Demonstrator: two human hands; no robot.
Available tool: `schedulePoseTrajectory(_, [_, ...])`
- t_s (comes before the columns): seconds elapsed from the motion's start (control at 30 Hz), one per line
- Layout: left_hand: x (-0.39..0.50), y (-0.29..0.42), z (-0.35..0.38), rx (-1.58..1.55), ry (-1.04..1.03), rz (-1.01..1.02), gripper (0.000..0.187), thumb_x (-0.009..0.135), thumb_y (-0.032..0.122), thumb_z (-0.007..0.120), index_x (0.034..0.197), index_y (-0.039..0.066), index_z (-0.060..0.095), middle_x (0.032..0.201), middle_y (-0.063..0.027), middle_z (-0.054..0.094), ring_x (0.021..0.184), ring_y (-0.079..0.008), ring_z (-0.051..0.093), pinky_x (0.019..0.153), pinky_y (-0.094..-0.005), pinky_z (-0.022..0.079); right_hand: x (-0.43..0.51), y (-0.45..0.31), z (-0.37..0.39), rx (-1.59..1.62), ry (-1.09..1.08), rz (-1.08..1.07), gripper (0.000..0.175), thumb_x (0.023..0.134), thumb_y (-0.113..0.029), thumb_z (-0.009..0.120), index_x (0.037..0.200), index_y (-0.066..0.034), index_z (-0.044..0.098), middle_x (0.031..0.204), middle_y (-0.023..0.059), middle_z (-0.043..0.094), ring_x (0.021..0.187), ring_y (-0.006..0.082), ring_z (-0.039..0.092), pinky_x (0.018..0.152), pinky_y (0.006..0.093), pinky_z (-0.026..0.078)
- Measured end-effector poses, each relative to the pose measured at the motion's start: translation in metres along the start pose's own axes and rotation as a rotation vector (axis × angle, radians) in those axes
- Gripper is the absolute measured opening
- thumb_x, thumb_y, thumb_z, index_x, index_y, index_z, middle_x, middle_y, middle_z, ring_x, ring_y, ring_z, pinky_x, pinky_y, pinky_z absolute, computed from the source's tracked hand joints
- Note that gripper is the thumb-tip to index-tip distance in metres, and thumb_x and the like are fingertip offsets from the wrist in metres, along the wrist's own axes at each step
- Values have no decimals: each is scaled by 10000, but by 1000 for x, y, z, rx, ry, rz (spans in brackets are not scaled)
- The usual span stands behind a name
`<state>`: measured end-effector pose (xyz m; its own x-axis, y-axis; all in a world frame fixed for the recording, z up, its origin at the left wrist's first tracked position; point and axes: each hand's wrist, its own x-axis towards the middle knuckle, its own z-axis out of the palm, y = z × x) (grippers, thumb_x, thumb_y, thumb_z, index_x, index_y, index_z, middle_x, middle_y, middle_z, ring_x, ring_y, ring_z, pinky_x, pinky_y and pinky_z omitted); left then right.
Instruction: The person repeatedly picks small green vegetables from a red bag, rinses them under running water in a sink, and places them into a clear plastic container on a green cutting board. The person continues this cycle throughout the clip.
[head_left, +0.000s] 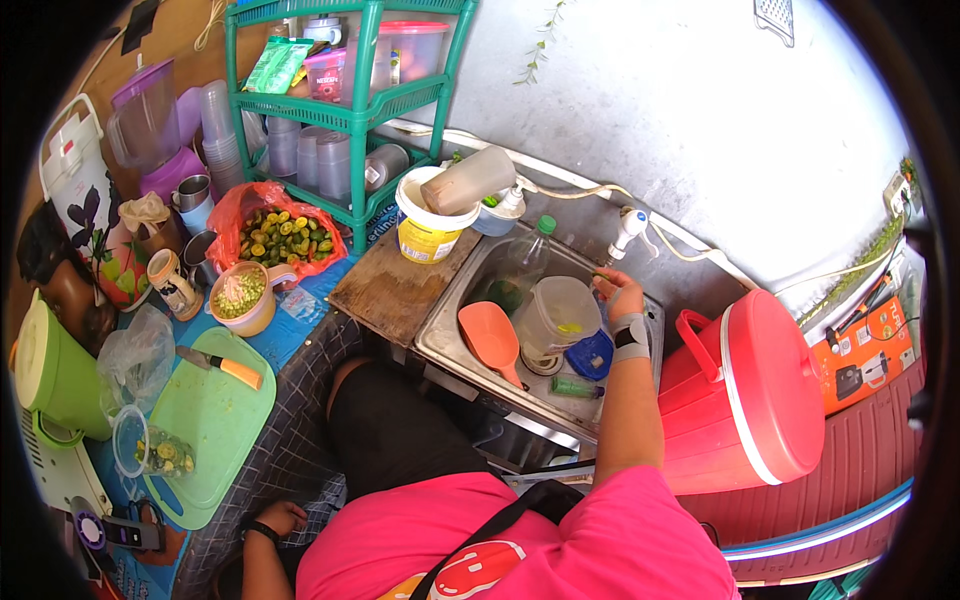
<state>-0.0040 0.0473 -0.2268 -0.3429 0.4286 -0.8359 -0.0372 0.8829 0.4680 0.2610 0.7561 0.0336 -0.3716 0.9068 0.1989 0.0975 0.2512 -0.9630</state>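
My right hand (621, 292), with a grey band on its wrist, is over the far right of the metal sink (442, 335), just below the white tap (628, 231). Its fingertips pinch a small green piece (600, 275), too small to name surely. Inside the sink are a clear plastic tub (559, 307), an orange scoop (489, 336), a blue lid (589, 355), a green-capped plastic bottle (525, 259) and a small green bottle (574, 387). My left hand (283, 519) hangs low beside the table, fingers loosely bent, with nothing seen in it.
Left, a green cutting board (214, 409) bears a knife (221, 366) and a tipped cup of cut calamansi (166, 451). Behind are a red bag of calamansi halves (285, 236) and a green rack (360, 120). A yellow-white bucket (427, 232) stands left of the sink, a red cooler jug (739, 397) right.
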Motion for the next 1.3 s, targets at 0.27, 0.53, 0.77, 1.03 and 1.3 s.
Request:
schedulePoseTrajectory(0.27, [10,-11,-2,-16,-7,47,206,847,74,639,1047,37,670,899,-57,717,787,-144,659,653,-304,506,-4,-2,5,-296,65,-73,182,807,-65,715,979,-10,741,764,45,697,645,111,592,622,258,476])
schedulePoseTrajectory(0.53, [26,-23,0,-7,-12,48,205,855,74,584,1040,47,668,957,-80,716,840,-169,662,745,-320,527,-14,-56,29,-1282,-155,-92,235,862,-208,595,918,-39,747,930,195,709,897,356,693,830,445,536])
schedulePoseTrajectory(0.77, [56,-36,14,541,111,318,252,830,266,609,890,39,699,849,-163,703,751,-288,638,725,-448,508,-75,-173,158,-796,-334,-539,196,768,-23,701,964,-28,706,807,86,675,701,178,608,679,305,495])
schedulePoseTrajectory(1.03, [42,-27,11,684,108,343,184,798,224,608,850,83,715,822,-133,710,745,-252,635,736,-432,502,-265,-289,379,134,-1125,-955,180,859,-6,666,1037,-11,693,860,88,646,780,161,622,703,280,493])
schedulePoseTrajectory(1.3, [30,-30,1,435,158,342,168,808,209,595,848,91,709,785,-82,703,742,-216,638,729,-422,507,-335,-283,460,72,-1315,-1210,171,809,-62,627,970,-55,683,988,157,621,825,357,631,746,457,523])
